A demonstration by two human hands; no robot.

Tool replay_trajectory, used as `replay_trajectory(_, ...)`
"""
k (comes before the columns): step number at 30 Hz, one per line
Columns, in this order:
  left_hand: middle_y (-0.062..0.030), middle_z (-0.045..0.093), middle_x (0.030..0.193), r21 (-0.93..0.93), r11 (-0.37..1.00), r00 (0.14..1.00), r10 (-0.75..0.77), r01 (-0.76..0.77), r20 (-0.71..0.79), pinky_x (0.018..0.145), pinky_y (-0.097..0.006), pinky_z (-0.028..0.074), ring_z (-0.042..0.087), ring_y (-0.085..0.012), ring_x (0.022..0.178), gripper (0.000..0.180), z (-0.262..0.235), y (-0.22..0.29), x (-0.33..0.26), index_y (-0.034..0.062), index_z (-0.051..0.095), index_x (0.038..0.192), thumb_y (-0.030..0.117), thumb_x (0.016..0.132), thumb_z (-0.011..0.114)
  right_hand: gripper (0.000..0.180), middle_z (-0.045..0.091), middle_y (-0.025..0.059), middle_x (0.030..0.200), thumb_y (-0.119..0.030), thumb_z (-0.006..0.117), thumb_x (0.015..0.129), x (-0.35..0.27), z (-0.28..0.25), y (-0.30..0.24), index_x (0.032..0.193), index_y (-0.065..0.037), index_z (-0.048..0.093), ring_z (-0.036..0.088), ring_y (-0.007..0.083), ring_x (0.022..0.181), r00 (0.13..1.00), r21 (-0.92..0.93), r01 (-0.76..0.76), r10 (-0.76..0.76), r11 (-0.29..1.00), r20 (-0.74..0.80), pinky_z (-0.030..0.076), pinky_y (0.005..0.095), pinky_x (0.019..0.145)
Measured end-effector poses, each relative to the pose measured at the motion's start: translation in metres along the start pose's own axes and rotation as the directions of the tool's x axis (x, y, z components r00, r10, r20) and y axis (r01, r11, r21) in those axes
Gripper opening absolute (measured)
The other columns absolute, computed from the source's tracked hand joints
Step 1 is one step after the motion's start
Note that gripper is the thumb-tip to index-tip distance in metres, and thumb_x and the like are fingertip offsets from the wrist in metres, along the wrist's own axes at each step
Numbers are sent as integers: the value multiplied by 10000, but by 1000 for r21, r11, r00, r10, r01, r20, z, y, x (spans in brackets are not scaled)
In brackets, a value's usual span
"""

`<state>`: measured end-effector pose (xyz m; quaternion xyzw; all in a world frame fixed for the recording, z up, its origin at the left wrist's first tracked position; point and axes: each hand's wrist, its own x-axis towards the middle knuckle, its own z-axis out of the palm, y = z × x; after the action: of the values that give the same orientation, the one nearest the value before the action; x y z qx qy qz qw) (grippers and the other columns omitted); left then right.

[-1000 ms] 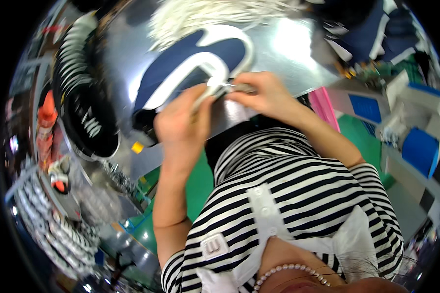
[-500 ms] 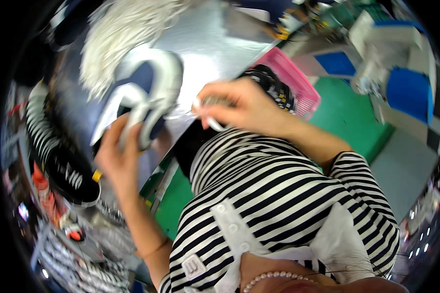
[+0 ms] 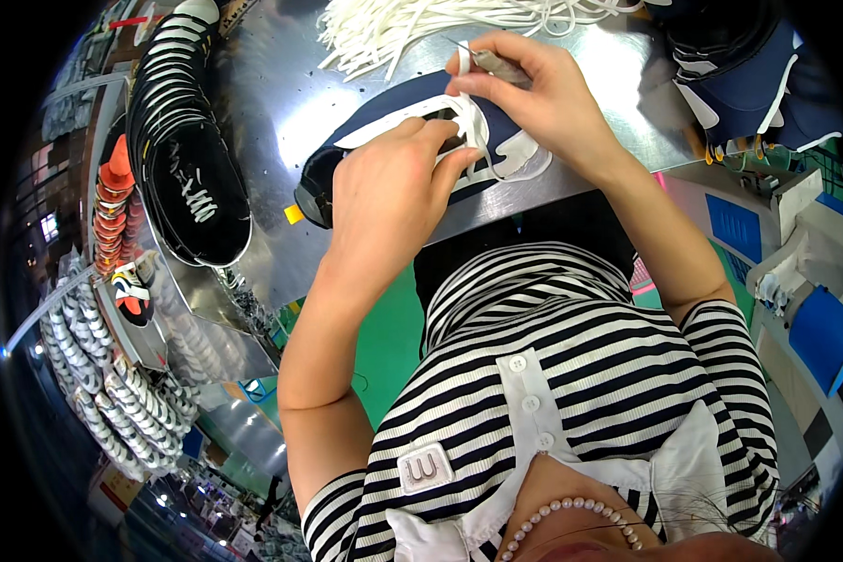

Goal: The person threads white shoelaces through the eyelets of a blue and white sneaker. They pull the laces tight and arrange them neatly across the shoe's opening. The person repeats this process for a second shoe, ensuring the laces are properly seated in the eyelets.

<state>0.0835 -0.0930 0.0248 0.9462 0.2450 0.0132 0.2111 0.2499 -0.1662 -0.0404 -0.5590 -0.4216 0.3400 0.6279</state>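
Note:
A navy and white shoe upper (image 3: 403, 96) lies on the metal table in front of me, its dark heel end toward the left. My left hand (image 3: 389, 192) is closed over its opening, fingers and thumb pinching the white edge by the eyelets; the fingertips partly hide what they grip. Above the toe side, my right hand (image 3: 539, 98) is closed round a small pointed metal tool (image 3: 501, 67). A white shoelace (image 3: 464, 58) is pinched in the same fingers. More white lace lies across the upper between the two hands.
A bundle of white laces (image 3: 393, 33) lies at the table's far edge. Nested black shoe uppers (image 3: 187, 169) curve along the left. Navy uppers (image 3: 759, 89) are piled at the far right. Racks of grey-white shoe parts (image 3: 112, 393) stand beyond the table's left end.
The view has swung, so the table now lies straight ahead. My right hand has come from beside my body to above the upper. The upper now lies flat under my left hand.

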Motion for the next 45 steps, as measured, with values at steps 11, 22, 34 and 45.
replay_trajectory(11, -81, 698, 737, -238, 967, 980, -129, 90, -153, 597, -338, 503, 680, -244, 656, 192, 32, -21, 15, 61, 717, 849, 247, 877, 681, 232, 693, 116, 822, -200, 636, 935, -58, -14, -9, 1049, -12, 562, 678, 189, 746, 976, -196, -213, 218, 957, 3, 510, 316, 658)
replay_trajectory(22, -94, 695, 747, -309, 918, 969, -244, 247, 48, 637, -317, 515, 684, -215, 671, 171, 24, -20, 21, 37, 718, 921, 193, 850, 712, 176, 675, 128, 727, -203, 632, 913, -57, -9, -5, 942, -32, 606, 657, 318, 672, 974, -490, -142, 210, 860, 85, 490, 409, 611)
replay_trajectory(34, -130, 660, 864, -119, 988, 989, 84, -99, -123, 694, -360, 502, 647, -302, 757, 189, 30, -17, -5, 13, 664, 992, 3, 804, 684, 235, 649, 205, 737, -136, 600, 913, -49, 23, -8, 1041, 4, 462, 657, 402, 777, 971, -627, -138, 231, 767, 68, 500, 483, 665)
replay_trajectory(45, -100, 648, 851, -138, 978, 967, 121, -155, -225, 661, -396, 505, 634, -317, 736, 229, 14, -21, -35, 52, 672, 1035, 141, 824, 687, 298, 633, 73, 1129, -153, 707, 900, -26, -39, -9, 1133, -82, 536, 579, 65, 947, 943, 54, -327, 323, 944, 76, 460, 205, 765)
